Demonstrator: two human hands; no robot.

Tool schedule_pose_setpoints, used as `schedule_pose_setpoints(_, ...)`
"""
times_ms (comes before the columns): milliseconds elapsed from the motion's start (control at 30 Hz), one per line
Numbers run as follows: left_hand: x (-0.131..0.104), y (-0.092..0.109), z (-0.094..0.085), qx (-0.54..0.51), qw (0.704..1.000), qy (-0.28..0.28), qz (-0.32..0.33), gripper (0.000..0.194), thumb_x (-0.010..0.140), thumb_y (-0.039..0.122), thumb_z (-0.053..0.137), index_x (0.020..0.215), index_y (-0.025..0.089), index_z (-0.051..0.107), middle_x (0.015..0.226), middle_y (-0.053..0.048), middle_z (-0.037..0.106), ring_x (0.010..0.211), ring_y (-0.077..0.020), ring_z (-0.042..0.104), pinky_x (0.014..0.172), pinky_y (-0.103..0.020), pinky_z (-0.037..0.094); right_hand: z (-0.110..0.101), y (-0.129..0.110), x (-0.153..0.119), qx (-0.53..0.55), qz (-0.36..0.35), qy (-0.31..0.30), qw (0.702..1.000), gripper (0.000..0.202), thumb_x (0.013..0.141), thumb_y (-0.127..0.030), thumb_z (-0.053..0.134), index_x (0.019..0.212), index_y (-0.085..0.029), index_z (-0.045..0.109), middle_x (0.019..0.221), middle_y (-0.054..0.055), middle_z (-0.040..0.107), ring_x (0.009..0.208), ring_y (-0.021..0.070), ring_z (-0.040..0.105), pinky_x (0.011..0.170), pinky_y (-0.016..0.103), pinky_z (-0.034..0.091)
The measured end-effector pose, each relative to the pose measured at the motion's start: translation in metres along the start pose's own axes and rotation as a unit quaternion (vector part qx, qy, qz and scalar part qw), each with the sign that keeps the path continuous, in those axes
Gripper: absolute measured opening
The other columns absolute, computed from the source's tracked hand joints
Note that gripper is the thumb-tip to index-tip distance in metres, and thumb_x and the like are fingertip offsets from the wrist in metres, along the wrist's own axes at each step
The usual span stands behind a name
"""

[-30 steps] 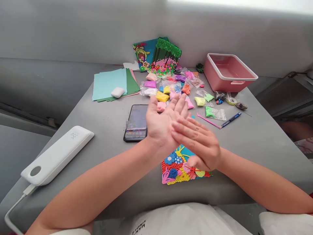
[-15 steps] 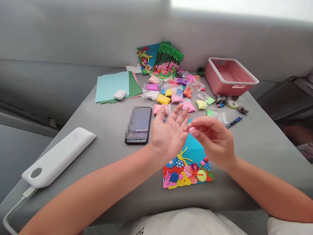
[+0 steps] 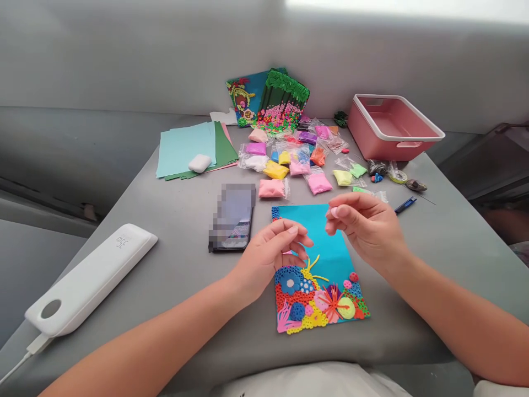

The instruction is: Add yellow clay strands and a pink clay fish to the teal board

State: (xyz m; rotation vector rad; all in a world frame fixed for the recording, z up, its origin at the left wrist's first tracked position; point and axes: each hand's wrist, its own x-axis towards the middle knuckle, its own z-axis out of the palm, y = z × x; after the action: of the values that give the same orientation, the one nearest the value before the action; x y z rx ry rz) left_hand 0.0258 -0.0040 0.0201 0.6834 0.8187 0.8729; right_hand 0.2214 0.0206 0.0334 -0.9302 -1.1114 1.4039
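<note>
The shirt (image 3: 318,380) is off-white, plain over the part that shows, with soft folds and grey shading across its rounded front. At its lower left, cut by the frame's edge, sits a small dark mark, perhaps print, too little in view to read. The right sleeve (image 3: 500,389) is the same pale tone, a loose, wide piece of cloth in the bottom right corner. The left forearm (image 3: 165,331) and right forearm (image 3: 454,303) are bare and smooth, broadening from narrow wrists. The left hand (image 3: 273,251) and right hand (image 3: 367,226) are bare too, with slim fingers; the left thumb's nail is short and pale.
</note>
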Motion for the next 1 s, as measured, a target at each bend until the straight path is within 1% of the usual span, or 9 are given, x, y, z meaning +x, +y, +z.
schedule_pose_setpoints(133,0.0058,-0.0009,-0.0027,-0.021,1.0,0.002,0.006,0.028,0.078,0.038,0.082,0.085,0.016,0.067,0.078,-0.002,0.07,0.063,-0.0108,0.062,0.06,-0.024,0.057,0.002,0.0015,-0.0002,0.01,-0.01,0.024,1.0,0.028,0.077,-0.03,0.087,0.103,-0.026,0.075,0.097,0.0,0.08,0.09,0.0138,0.078,0.079,0.022,0.066)
schedule_pose_setpoints(300,0.0031,0.0,-0.0007,-0.035,0.999,-0.019,0.008,0.028,0.077,0.038,0.083,0.084,0.016,0.067,0.076,-0.002,0.069,0.062,-0.0104,0.062,0.059,-0.022,0.056,0.0,0.0045,-0.0015,-0.016,0.05,-0.091,0.994,0.016,0.077,-0.03,0.086,0.087,-0.021,0.077,0.078,0.0,0.078,0.07,0.0133,0.077,0.068,0.023,0.066)
schedule_pose_setpoints(400,0.0021,0.0015,0.0004,-0.045,0.999,-0.011,0.013,0.028,0.076,0.037,0.084,0.081,0.017,0.066,0.073,-0.001,0.068,0.062,-0.0098,0.061,0.058,-0.022,0.057,-0.0005,0.0044,-0.0033,-0.03,0.042,-0.118,0.992,0.024,0.078,-0.022,0.086,0.1,-0.023,0.076,0.093,0.001,0.08,0.086,0.0128,0.078,0.08,0.022,0.065)
schedule_pose_setpoints(500,0.003,0.0025,0.0008,-0.053,0.998,0.011,0.012,0.025,0.076,0.034,0.083,0.081,0.017,0.065,0.072,0.0,0.067,0.061,-0.0094,0.06,0.059,-0.022,0.057,0.0001,0.0023,-0.0042,-0.031,0.059,-0.122,0.99,0.022,0.09,-0.034,0.073,0.109,-0.023,0.075,0.093,0.004,0.08,0.083,0.0133,0.078,0.078,0.025,0.066)
schedule_pose_setpoints(600,0.0037,0.0022,0.0007,-0.046,0.999,0.017,0.014,0.024,0.078,0.033,0.082,0.083,0.017,0.065,0.076,-0.001,0.07,0.062,-0.0097,0.062,0.063,-0.024,0.058,0.001,-0.0001,-0.0045,-0.038,0.045,-0.097,0.994,0.015,0.082,-0.03,0.082,0.089,-0.021,0.074,0.08,0.0,0.078,0.072,0.0118,0.076,0.068,0.022,0.065)
schedule_pose_setpoints(667,0.0038,0.0015,0.0005,-0.042,0.999,0.019,0.016,0.024,0.078,0.033,0.081,0.083,0.017,0.065,0.078,-0.001,0.071,0.064,-0.0102,0.063,0.066,-0.025,0.059,0.0015,-0.001,-0.005,-0.036,0.022,-0.082,0.996,0.021,0.078,-0.024,0.086,0.094,-0.022,0.072,0.089,0.0,0.079,0.081,0.0125,0.077,0.074,0.022,0.065)
schedule_pose_setpoints(800,0.0042,0.0004,-0.0001,-0.04,0.999,0.025,0.018,0.023,0.079,0.033,0.082,0.083,0.017,0.065,0.079,-0.001,0.07,0.067,-0.0113,0.065,0.068,-0.026,0.059,0.0019,-0.0005,-0.0074,-0.03,0.019,-0.105,0.994,0.021,0.094,-0.037,0.069,0.107,-0.022,0.072,0.092,0.004,0.08,0.081,0.0149,0.077,0.075,0.029,0.066)
schedule_pose_setpoints(900,0.0045,0.0004,-0.0002,-0.038,0.999,0.025,0.019,0.024,0.078,0.034,0.082,0.082,0.017,0.065,0.079,-0.001,0.07,0.067,-0.0115,0.065,0.068,-0.026,0.059,0.0027,0.0007,-0.009,-0.055,0.007,-0.102,0.993,0.013,0.086,-0.032,0.079,0.09,-0.02,0.074,0.08,0.002,0.078,0.075,0.0141,0.076,0.07,0.026,0.066)
schedule_pose_setpoints(1000,0.0041,0.0001,0.0,-0.033,0.999,0.024,0.024,0.024,0.078,0.035,0.082,0.083,0.017,0.066,0.081,-0.002,0.071,0.069,-0.012,0.066,0.07,-0.026,0.059,0.0044,0.0016,-0.0097,-0.069,-0.018,-0.083,0.994,0.021,0.083,-0.026,0.081,0.102,-0.023,0.073,0.094,0.002,0.08,0.086,0.0147,0.077,0.078,0.026,0.066)
